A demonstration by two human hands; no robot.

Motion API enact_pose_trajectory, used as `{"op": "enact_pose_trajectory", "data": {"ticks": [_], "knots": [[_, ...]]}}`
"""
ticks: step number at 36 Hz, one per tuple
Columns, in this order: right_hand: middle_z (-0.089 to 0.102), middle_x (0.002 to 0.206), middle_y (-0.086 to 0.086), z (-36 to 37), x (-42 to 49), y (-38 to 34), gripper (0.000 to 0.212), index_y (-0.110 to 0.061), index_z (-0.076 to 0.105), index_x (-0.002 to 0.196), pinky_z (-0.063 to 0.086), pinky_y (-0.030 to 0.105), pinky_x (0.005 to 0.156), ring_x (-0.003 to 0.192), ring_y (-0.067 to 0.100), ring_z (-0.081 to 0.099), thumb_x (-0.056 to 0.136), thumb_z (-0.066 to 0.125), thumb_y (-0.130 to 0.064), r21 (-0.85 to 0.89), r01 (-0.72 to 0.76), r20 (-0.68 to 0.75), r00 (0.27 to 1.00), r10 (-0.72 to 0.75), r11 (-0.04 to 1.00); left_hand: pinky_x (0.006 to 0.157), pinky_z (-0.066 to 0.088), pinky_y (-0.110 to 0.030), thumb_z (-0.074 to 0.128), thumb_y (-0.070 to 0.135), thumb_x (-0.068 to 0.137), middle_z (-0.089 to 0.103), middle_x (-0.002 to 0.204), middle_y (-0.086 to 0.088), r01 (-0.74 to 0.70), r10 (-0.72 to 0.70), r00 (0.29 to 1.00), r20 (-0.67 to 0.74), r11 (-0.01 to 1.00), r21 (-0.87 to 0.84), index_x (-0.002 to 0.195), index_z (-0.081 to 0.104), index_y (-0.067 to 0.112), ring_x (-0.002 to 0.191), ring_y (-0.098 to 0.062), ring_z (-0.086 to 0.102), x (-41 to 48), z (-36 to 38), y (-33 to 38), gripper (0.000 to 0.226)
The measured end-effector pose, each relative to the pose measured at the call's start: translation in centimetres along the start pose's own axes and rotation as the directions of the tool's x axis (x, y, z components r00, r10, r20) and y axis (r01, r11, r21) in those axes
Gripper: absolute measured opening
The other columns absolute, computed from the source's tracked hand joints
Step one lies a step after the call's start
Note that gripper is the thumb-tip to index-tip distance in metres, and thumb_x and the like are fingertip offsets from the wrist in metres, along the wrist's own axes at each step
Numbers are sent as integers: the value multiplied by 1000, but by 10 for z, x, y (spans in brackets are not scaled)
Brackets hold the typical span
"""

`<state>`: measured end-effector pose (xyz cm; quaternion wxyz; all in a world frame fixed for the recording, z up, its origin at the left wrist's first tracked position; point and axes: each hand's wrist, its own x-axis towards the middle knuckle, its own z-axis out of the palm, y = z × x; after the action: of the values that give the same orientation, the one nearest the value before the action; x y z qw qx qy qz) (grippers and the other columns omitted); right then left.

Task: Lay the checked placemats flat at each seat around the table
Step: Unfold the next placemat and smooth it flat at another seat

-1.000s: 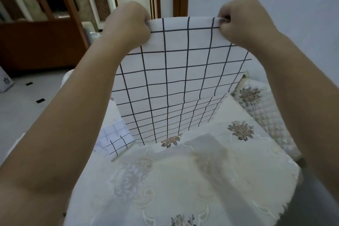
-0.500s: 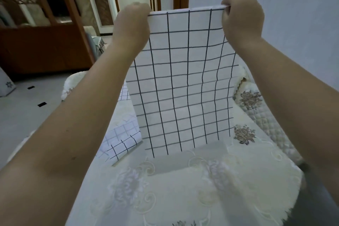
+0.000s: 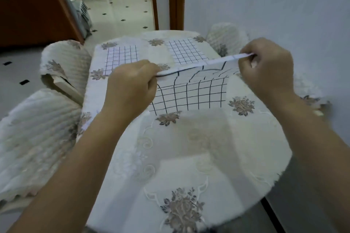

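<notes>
While both hands [image 3: 130,85] [image 3: 265,66] grip its top edge, the placemat [image 3: 191,94] droops below.

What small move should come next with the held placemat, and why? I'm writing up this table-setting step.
Probably lower both hands toward the person and let go. The left hand and right hand pinch the top edge of the checked placemat; its lower edge already rests on the tablecloth, while the upper part sags, not flat. Two placemats already lie at the far seats.

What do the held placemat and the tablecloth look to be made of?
Held placemat: thin, pliable sheet, likely coated fabric or vinyl; it bends in smooth curves between both hands. Tablecloth: soft woven cloth, matte, with embroidered flowers and a fringed edge.
</notes>
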<state>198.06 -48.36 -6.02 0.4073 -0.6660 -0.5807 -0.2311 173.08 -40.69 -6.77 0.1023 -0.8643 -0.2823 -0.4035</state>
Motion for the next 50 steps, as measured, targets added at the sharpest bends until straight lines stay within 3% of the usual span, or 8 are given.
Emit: {"op": "enact_pose_trajectory", "data": {"ticks": [11, 18, 22, 29, 36, 42, 46, 50], "knots": [[70, 80, 6, -23, -107, 10, 33, -6, 71, 84, 39, 12, 68, 69, 14, 59, 78, 40, -16, 134, -4, 418, 907, -53, 991, 57, 43, -17, 36, 16, 79, 70, 76, 5, 160, -95, 928, 360, 975, -157, 86, 72, 10, 68, -8, 58, -92, -7, 19, 37], [69, 83, -15, -28, -137, 30, 23, -19, 71, 92, 37, -3, 77, 84, -21, 54, 83, 62, -1, 225, -255, 627, 777, 61, 940, 71, 39, -3, 49, 22, 86, 49, 84, 56, 530, -341, 742, 578, 826, -192, 94, 69, 33, 84, 25, 50, -134, -8, 9, 24], [62, 78, -40, -26, -148, 36, 33, -32, 67, 81, 42, 3, 73, 83, -14, 59, 82, 64, 0, 219, -414, 688, 707, 161, 883, 67, 39, 1, 57, 5, 88, 62, 80, 39, 698, -463, 656, 596, 673, -245, 73, 63, 55, 75, 13, 59, -151, -9, 7, 53], [69, 66, -19, -25, -162, 44, 20, -20, 69, 70, 40, 0, 64, 67, -10, 59, 81, 66, -3, 208, -670, 748, 578, 325, 712, 51, 35, -7, 65, 7, 83, 57, 55, 11, 903, -671, 429, 605, 296, -312, 58, 61, 12, 54, 4, 50, -176, -5, 2, 27], [64, 49, -7, -28, -169, 47, 21, -7, 63, 63, 41, 7, 47, 46, -2, 55, 82, 62, 1, 225, -843, 807, 442, 391, 489, 52, 39, -24, 77, 22, 72, 54, 56, -2, 960, -566, 248, 786, 32, -280, 54, 62, 16, 53, -15, 52, -186, -15, 0, 24], [67, 55, -4, 6, -183, 58, 9, 1, 65, 77, 46, 9, 50, 50, 1, 61, 85, 61, -3, 134, -901, 803, 343, 487, 413, 58, 43, -24, 68, 17, 83, 63, 58, 2, 984, -588, 178, 789, 89, -155, 63, 67, 14, 59, -16, 58, -192, 20, -12, 20], [58, 70, 10, 37, -201, 70, 21, 9, 61, 79, 40, 28, 59, 65, 19, 55, 88, 61, -10, 32, -902, 789, 287, 543, 430, 57, 39, -25, 65, 22, 86, 58, 65, -5, 991, -609, 120, 784, 125, -55, 79, 66, -1, 59, -18, 52, -203, 56, -22, 24], [55, 68, 9, 59, -226, 74, 22, -5, 57, 69, 35, 27, 54, 63, 21, 50, 90, 57, -11, -91, -914, 765, 190, 615, 395, 68, 42, -31, 64, 25, 87, 63, 82, -14, 987, -645, 48, 762, 147, 62, 88, 64, -1, 77, -28, 58, -224, 87, -24, 26]]}}
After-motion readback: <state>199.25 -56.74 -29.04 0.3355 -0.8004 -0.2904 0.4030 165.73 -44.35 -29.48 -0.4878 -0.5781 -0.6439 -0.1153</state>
